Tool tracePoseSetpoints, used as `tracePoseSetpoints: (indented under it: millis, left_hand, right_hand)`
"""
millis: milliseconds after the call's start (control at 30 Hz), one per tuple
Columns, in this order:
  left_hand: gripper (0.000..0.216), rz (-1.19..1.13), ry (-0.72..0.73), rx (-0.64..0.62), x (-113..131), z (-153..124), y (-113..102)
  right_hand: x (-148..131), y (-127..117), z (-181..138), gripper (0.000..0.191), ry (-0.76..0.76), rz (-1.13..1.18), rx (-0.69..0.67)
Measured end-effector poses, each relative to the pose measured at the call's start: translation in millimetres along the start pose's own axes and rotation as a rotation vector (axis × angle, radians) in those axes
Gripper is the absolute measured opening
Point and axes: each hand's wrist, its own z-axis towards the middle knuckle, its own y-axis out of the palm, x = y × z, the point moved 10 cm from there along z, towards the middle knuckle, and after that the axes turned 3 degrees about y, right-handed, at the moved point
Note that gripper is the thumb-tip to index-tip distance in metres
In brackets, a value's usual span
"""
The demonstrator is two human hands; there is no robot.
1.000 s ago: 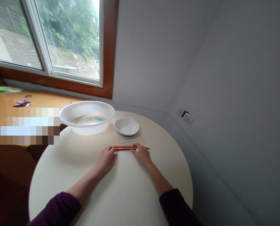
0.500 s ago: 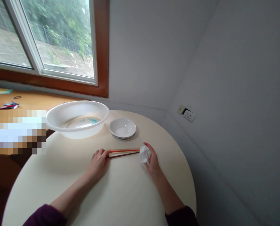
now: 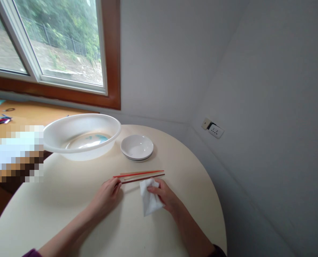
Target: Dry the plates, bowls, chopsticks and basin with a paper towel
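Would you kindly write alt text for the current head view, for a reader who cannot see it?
A person's left hand holds one end of a dark chopstick and the right hand a white cloth above a round table. Red and pale chopsticks lie beyond; farther back stand stacked white bowls and a translucent basin.

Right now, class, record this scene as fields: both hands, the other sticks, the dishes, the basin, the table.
Left hand: fingers at the left end of a brown stick
Right hand: holds a white cloth or tissue
Other sticks: red and pale, beyond the brown one
Dishes: white, stacked
Basin: translucent white, left of dishes
Table: pale, rounded edge
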Motion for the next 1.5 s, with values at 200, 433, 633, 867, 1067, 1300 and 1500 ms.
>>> tracePoseSetpoints:
  millis: [200, 433, 633, 867, 1067, 1300, 1500]
  left_hand:
    - [0.031, -0.163, -0.048, 0.038, 7.6, -0.3, -7.7]
    - [0.028, -0.375, -0.001, -0.111, 31.6, -11.5, 19.7]
    - [0.014, -0.415, -0.016, -0.159, 34.7, -11.6, 19.6]
    - [0.026, -0.464, 0.026, -0.181, 37.1, -9.1, 18.8]
    - [0.028, -0.362, 0.11, -0.294, 49.8, -14.3, 28.1]
    - [0.027, -0.263, 0.054, -0.334, 50.4, -16.6, 32.2]
    - [0.032, -0.193, -0.004, -0.277, 43.4, -16.1, 24.9]
  right_hand:
    - [25.6, 28.4, -1.0, 0.027, 0.144, -0.034, -0.109]
    - [37.1, 22.2, 8.0, 0.024, 0.087, 0.232, 0.144]
    - [11.7, 55.3, -2.2, 0.037, 0.014, 0.401, -0.112]
    - [4.7, 64.9, -5.6, 0.041, -0.06, 0.391, -0.212]
    - [25.7, 53.1, 3.2, 0.035, -0.034, 0.435, -0.099]
    - [26.8, 44.8, 10.7, 0.037, -0.108, 0.368, -0.016]
    - [5.2, 20.5, 10.7, 0.038, -0.16, 0.335, 0.077]
